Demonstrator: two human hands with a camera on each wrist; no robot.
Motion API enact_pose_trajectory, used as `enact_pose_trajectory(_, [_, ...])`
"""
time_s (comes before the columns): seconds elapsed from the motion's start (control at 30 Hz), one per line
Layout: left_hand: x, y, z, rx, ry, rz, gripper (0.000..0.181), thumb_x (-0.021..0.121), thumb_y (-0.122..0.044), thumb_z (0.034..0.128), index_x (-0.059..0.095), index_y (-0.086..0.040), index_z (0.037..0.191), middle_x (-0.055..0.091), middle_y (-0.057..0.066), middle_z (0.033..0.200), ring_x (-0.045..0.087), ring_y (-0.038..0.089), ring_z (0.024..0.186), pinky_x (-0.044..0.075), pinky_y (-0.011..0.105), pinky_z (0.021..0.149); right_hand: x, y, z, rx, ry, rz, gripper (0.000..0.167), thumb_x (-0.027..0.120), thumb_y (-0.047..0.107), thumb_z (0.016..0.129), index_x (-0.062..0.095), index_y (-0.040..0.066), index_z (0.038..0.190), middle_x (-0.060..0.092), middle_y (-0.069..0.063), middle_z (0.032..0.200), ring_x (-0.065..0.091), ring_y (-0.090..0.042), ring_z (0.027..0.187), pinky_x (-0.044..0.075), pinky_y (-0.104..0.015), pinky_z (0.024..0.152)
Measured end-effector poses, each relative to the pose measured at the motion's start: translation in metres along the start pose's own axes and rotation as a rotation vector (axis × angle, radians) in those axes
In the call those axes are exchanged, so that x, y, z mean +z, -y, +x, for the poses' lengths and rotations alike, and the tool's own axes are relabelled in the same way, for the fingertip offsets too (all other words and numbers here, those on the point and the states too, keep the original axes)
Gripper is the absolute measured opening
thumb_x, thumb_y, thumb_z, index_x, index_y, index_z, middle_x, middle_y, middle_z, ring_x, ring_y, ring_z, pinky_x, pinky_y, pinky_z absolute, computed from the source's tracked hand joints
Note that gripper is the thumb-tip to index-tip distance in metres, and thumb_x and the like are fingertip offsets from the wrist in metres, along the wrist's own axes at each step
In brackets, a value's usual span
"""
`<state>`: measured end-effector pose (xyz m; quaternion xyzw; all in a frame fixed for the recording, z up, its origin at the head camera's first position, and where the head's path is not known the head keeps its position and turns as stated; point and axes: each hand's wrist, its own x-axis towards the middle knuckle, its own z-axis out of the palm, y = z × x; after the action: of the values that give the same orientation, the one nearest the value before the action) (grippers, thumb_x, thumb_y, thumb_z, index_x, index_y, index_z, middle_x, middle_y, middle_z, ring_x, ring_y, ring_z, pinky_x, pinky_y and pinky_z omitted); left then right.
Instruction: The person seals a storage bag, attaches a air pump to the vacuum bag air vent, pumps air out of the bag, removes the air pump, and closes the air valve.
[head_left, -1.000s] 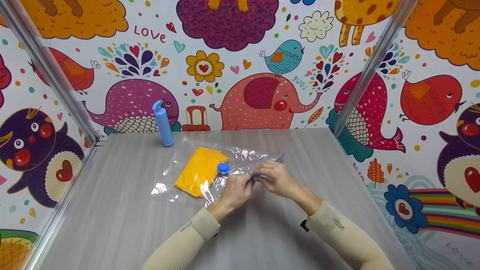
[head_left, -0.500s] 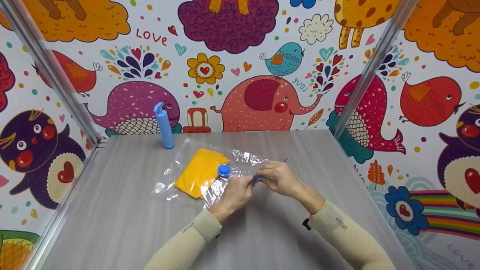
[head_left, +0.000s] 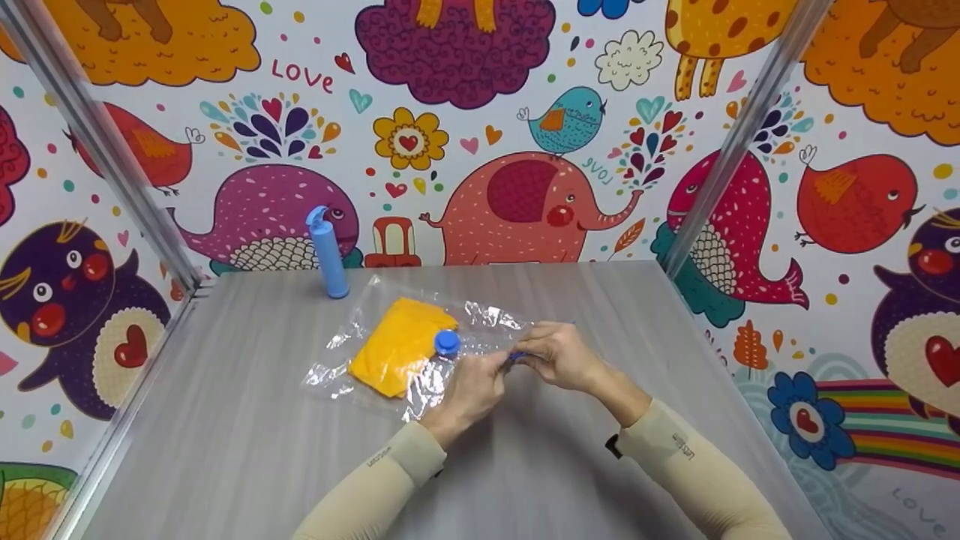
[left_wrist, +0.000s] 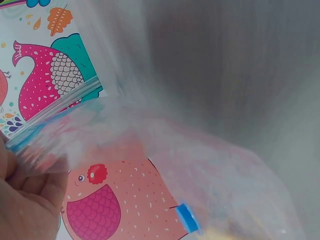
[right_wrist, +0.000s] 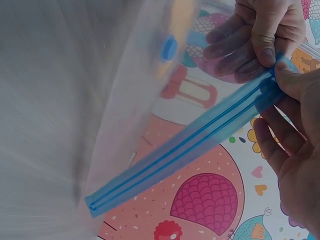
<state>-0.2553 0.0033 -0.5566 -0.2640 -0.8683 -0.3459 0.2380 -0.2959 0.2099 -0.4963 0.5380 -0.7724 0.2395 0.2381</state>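
Observation:
A clear vacuum storage bag [head_left: 495,315] lies on the table with a folded yellow cloth [head_left: 397,349] and a round blue valve [head_left: 448,342]. My left hand [head_left: 474,386] pinches the bag's near right corner between thumb and fingers. Right beside it, my right hand [head_left: 559,356] pinches the same edge. The right wrist view shows the blue zip strip [right_wrist: 175,150] stretching away from both hands, with the right thumb and fingers on a darker blue piece [right_wrist: 270,94], perhaps a slider. In the left wrist view, the left hand [left_wrist: 30,200] is partly cut off.
A light blue hand pump [head_left: 328,255] stands upright at the back left of the grey table [head_left: 225,450]. Patterned walls [head_left: 480,112] with metal posts [head_left: 742,135] enclose the back and sides.
Both hands keep their grip on the bag's edge, with slight finger shifts. The free end of the blue strip has dropped lower behind the right hand.

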Motion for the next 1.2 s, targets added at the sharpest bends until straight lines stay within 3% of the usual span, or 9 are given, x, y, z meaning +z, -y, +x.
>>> enact_pose_trajectory(0.3, [-0.0029,-0.0015,-0.0003,0.012,-0.011,-0.015,0.014,0.073,-0.002,0.0991,0.079,-0.007,0.089,0.083,0.01,0.077,0.079,0.023,0.065,0.061,0.032,0.056,-0.0015,-0.0029,-0.0019,0.003,0.02,-0.019,0.017,0.09,-0.006,0.085,0.088,0.004,0.098,0.086,-0.004,0.09,0.078,-0.02,0.079,0.067,-0.034,0.073])
enact_pose_trajectory(0.6, [-0.0005,-0.0006,-0.0012,0.074,-0.061,0.027,0.014,0.075,-0.001,0.0965,0.077,-0.009,0.085,0.075,0.004,0.068,0.067,0.017,0.058,0.052,0.033,0.053,-0.0048,-0.0003,-0.0044,0.012,0.02,-0.052,0.017,0.088,-0.006,0.085,0.088,0.005,0.098,0.086,-0.005,0.09,0.075,-0.019,0.076,0.066,-0.033,0.068])
enact_pose_trajectory(1.2, [-0.0029,-0.0003,-0.0031,0.039,-0.026,-0.008,0.013,0.072,-0.002,0.0997,0.079,-0.007,0.09,0.082,0.008,0.077,0.074,0.02,0.062,0.059,0.029,0.056,-0.0006,-0.0045,-0.0039,-0.025,0.002,-0.023,0.022,0.089,-0.008,0.078,0.089,0.003,0.098,0.087,-0.005,0.09,0.078,-0.021,0.076,0.066,-0.032,0.07])
